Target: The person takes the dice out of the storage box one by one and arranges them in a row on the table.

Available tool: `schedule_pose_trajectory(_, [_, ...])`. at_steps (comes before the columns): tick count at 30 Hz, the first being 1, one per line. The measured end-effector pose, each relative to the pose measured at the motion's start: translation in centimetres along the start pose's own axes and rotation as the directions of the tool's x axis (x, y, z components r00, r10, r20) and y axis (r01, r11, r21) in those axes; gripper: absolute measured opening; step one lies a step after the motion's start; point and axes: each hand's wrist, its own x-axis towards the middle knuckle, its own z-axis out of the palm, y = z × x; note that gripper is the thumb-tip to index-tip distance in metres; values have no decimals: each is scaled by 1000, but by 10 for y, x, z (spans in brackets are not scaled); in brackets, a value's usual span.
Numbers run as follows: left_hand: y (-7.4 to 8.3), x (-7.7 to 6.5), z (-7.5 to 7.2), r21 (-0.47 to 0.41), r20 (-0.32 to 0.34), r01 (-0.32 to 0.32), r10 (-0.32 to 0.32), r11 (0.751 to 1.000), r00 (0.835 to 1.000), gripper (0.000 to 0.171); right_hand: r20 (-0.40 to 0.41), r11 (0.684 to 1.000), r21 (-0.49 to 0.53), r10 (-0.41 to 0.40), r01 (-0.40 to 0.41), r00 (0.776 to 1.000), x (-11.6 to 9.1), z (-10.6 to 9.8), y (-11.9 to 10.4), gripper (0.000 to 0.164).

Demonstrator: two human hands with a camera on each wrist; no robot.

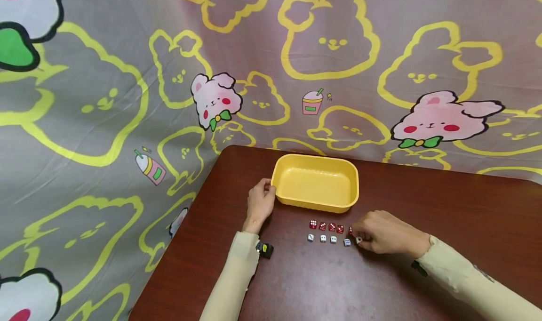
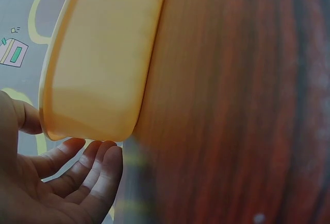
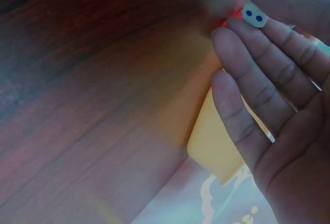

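Observation:
At the left end of a yellow plastic tray (image 1: 279,201), my left hand (image 1: 260,201) holds the rim, its thumb at the edge and bent fingertips against the outer wall (image 2: 98,80). Between thumb and fingertips, my right hand (image 1: 387,233) pinches a white die (image 3: 254,15) with two blue dots showing. It is at the right end of a row of white dice (image 1: 333,239). Just behind them runs a row of red dice (image 1: 332,227); the rightmost red die (image 1: 350,230) is partly hidden by the right hand.
The dark brown wooden table (image 1: 313,283) carries everything. A patterned curtain (image 1: 254,52) with cartoon rabbits hangs behind it and along its left side. A small black device (image 1: 265,250) sits at the left wrist.

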Motion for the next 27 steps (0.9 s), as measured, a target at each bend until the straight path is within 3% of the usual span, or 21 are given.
schedule_pose_trajectory(11, [0,0,0,5,1,-2,2,1000,1000,27,75,999,13,42,-43,996,-2,1,-2,22])
schedule_pose_trajectory(19, [0,-2,1,10,3,6,-6,1000,1000,27,14,1000,-23,-7,7,1000,-2,7,0,32])
schedule_pose_trajectory(27, [4,-2,0,12,-2,12,-12,1000,1000,27,11,999,-41,-15,16,1000,-1,9,2,32])
